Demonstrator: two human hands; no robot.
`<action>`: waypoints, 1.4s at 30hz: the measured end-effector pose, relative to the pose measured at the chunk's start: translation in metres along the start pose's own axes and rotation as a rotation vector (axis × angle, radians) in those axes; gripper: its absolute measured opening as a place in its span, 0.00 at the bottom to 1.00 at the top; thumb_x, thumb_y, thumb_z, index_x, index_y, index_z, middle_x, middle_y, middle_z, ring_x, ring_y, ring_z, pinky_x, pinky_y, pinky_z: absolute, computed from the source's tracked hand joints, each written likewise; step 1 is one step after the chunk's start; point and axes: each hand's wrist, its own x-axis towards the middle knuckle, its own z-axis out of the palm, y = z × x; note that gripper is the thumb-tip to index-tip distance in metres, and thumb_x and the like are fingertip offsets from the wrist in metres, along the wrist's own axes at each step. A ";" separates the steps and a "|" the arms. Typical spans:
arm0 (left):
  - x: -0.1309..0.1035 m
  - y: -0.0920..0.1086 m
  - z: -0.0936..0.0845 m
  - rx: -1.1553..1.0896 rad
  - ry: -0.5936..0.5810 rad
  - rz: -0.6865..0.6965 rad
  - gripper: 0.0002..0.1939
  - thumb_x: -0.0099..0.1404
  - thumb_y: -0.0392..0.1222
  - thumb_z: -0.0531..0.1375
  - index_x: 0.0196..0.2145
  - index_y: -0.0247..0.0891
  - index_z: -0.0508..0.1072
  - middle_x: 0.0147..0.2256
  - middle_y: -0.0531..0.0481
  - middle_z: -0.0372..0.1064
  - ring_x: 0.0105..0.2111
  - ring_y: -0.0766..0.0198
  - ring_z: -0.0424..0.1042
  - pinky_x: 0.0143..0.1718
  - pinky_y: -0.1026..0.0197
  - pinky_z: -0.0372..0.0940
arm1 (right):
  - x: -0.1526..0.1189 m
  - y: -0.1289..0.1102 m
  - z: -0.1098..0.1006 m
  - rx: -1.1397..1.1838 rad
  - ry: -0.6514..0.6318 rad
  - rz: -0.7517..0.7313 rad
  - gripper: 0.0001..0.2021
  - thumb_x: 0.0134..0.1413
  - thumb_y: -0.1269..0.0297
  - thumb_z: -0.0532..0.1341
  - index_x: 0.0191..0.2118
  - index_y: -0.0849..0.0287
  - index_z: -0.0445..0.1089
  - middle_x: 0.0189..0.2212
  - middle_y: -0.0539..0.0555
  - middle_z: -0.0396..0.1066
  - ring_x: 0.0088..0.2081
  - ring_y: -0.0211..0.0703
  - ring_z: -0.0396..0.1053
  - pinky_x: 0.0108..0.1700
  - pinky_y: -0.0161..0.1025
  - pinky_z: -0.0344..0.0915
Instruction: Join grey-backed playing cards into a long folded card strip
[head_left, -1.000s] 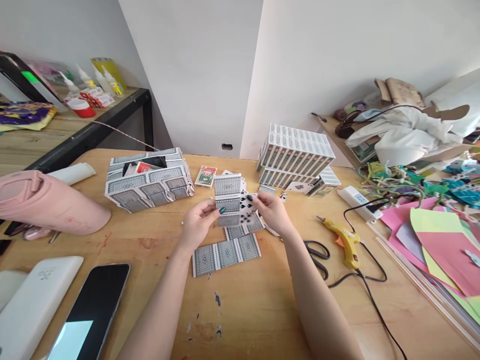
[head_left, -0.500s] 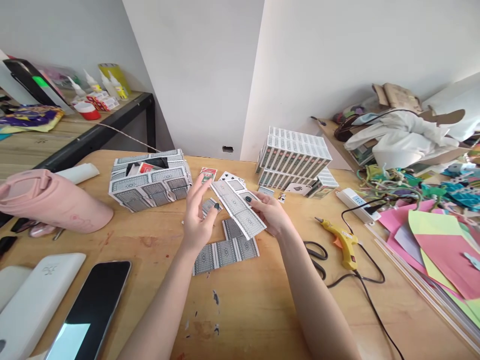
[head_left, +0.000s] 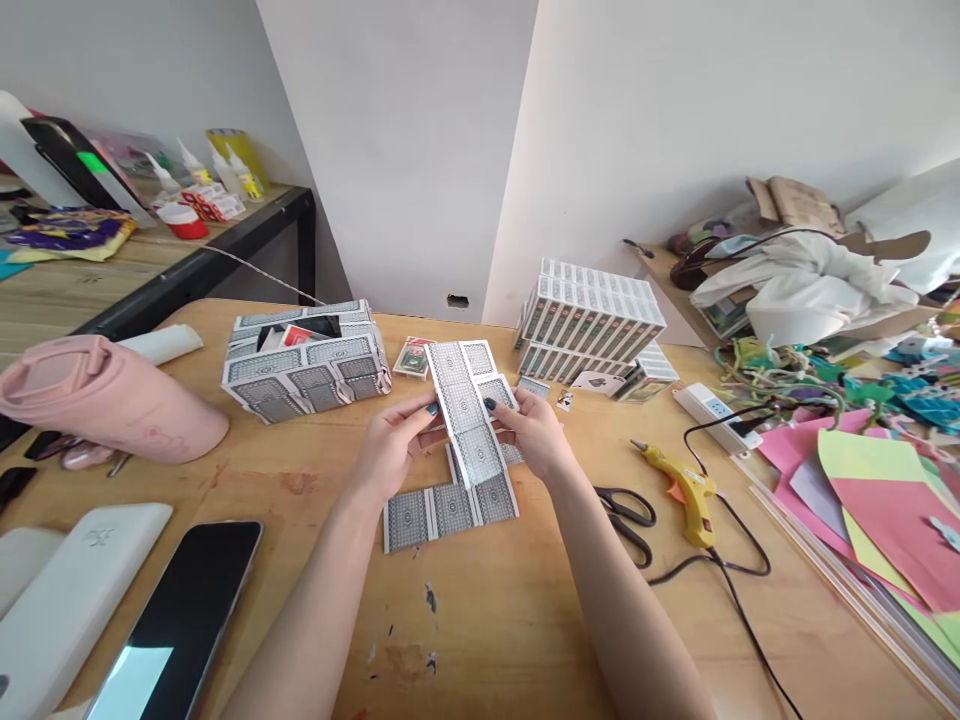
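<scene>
Between my two hands is a strip of joined playing cards (head_left: 466,408), patterned backs facing up, with shorter card pieces jutting from its right side. My left hand (head_left: 390,440) pinches its left edge, thumb on top. On the opposite edge, my right hand (head_left: 534,432) grips the side pieces with its thumb over them. Below the held strip, a row of joined cards (head_left: 433,515) lies flat on the wooden table (head_left: 300,560). A box covered with playing cards (head_left: 307,370) stands to the left, with red and dark things inside.
Stacked card packs (head_left: 592,310) stand at the back right. Black scissors (head_left: 628,520) and a yellow glue gun (head_left: 686,490) with its cord lie right of my arm. A pink tumbler (head_left: 112,400), a phone (head_left: 180,610) and a white power bank (head_left: 90,590) occupy the left.
My left hand has come down and right and now pinches the card strip, where before its fingers were apart. The strip has turned more upright in view. My right hand keeps its hold.
</scene>
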 end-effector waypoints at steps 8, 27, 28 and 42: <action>-0.002 0.005 0.000 0.084 -0.035 -0.012 0.15 0.51 0.39 0.63 0.38 0.36 0.77 0.38 0.45 0.75 0.34 0.59 0.73 0.33 0.59 0.68 | 0.000 0.004 0.004 -0.034 0.018 -0.004 0.15 0.40 0.55 0.66 0.32 0.60 0.68 0.25 0.50 0.72 0.23 0.34 0.69 0.24 0.30 0.66; -0.004 0.012 -0.004 0.107 -0.112 -0.019 0.18 0.54 0.39 0.62 0.44 0.39 0.75 0.43 0.45 0.74 0.37 0.59 0.73 0.33 0.62 0.68 | -0.001 0.001 0.006 -0.030 0.007 -0.007 0.14 0.40 0.56 0.66 0.32 0.59 0.67 0.25 0.49 0.72 0.24 0.35 0.69 0.26 0.32 0.68; -0.004 0.011 -0.005 0.118 -0.118 -0.030 0.18 0.54 0.40 0.63 0.45 0.39 0.74 0.43 0.45 0.74 0.37 0.59 0.73 0.34 0.61 0.69 | -0.002 0.001 0.006 -0.041 0.005 -0.006 0.14 0.40 0.56 0.66 0.32 0.59 0.67 0.25 0.49 0.72 0.24 0.35 0.70 0.26 0.32 0.68; -0.001 0.011 -0.006 0.267 -0.093 -0.153 0.17 0.47 0.41 0.67 0.37 0.34 0.77 0.36 0.42 0.76 0.33 0.57 0.75 0.34 0.58 0.70 | -0.003 -0.007 -0.002 -0.182 -0.002 -0.018 0.10 0.40 0.59 0.66 0.27 0.60 0.69 0.24 0.51 0.72 0.23 0.36 0.70 0.22 0.32 0.68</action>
